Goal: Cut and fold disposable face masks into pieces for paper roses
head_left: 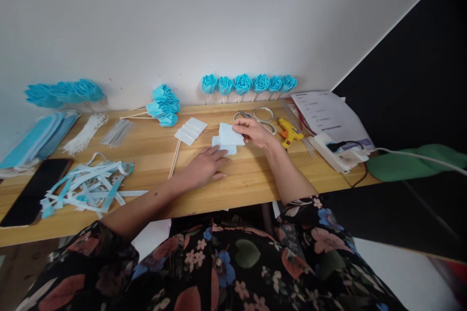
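My right hand (253, 132) pinches the edge of a pale blue fabric square (229, 134), with the thumb and fingers closed on it. Below that square, more pale blue fabric pieces (229, 149) lie on the wooden table (241, 180). My left hand (204, 167) rests low over the table with its fingers apart, the fingertips by the near left edge of these pieces. A pleated white piece (190, 130) lies behind my left hand, at the top of thin wooden sticks (175, 159). Scissors (268, 126) and silver rings lie partly hidden behind my right hand.
Blue fabric roses (242, 84) stand along the wall; others (164, 105) lie farther left. A yellow glue gun (291, 132) and a power strip (333, 151) are at right. At left are cut strips (91, 184), a phone (36, 192), wires (117, 132), white cords (85, 132) and face masks (40, 138).
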{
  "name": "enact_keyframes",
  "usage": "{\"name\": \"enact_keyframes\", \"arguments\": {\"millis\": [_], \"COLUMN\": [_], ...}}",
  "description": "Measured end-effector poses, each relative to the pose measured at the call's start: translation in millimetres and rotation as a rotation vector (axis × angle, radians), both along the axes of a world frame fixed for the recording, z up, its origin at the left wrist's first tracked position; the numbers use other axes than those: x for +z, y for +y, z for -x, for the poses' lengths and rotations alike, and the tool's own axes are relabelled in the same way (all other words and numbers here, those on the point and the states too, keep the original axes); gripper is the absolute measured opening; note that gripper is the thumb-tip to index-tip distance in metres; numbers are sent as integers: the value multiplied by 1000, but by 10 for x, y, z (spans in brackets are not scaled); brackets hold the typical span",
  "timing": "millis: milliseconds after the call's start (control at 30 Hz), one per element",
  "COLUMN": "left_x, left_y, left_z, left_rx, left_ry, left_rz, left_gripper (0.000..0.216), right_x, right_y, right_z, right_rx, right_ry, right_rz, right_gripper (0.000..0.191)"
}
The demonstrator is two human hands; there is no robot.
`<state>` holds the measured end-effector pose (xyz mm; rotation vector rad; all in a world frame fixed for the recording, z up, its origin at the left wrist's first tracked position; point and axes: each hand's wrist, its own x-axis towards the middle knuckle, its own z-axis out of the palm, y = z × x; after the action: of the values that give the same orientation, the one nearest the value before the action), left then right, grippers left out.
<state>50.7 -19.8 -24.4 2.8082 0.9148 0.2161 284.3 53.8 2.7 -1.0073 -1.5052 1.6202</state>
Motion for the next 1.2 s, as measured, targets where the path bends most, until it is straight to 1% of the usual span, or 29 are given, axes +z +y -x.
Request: {"name": "enact_keyframes", "arguments": {"millis": [67,133,200,267,333,433,500,567,633,700,800,900,967,1033,1067,1133,1200], "left_x": [-11,-10,-11,-10,13,120,219,294,311,265,132,9,-45,-79,-88,-92,-75], "left_y": [-6,-12,-24,-41,-61,-72,-45,15,91,152,172,132,107,96,95,98,100], "left_z": [-8,-14,-10,7,31,63,66,47,6,-50,-129,-170,-174,-167,-163,-157,-154], "left_rx": [-17,-24,-26,-29,-38,-55,3,104,154,154,98,46,28,21,19,19,24], "left_ry": [8,20,33,36,17,-75,-196,-320,-366,-323,-217,-136,-101,-87,-87,-88,-84], "left_rz": [-20,-28,-38,-53,-53,16,47,10,-31,-36,-10,-39,-67,-82,-88,-96,-97], "left_gripper": [44,41,40,40,38,25,25,29,29,27,29,28,25,24,24,23,22], "right_x": [-64,-143,-215,-263,-288,-309,-319,-323,-319,-310,-287,-235,-177,-113,-86,-52,-50], "right_y": [12,40,69,90,102,109,111,108,102,95,85,64,42,16,3,-22,-45], "right_z": [37,66,83,89,88,86,88,90,91,89,85,87,91,98,104,124,157], "right_rx": [56,83,76,60,54,50,42,38,32,36,60,64,15,-85,-132,-148,-77], "right_ry": [-84,-201,-344,-432,-453,-454,-442,-424,-416,-422,-455,-575,-717,-851,-879,-848,-765], "right_rz": [1,-47,-127,-177,-184,-176,-156,-131,-126,-137,-170,-273,-376,-469,-511,-578,-611], "right_gripper": [34,32,27,24,23,24,23,22,21,21,21,15,12,13,13,14,13]}}
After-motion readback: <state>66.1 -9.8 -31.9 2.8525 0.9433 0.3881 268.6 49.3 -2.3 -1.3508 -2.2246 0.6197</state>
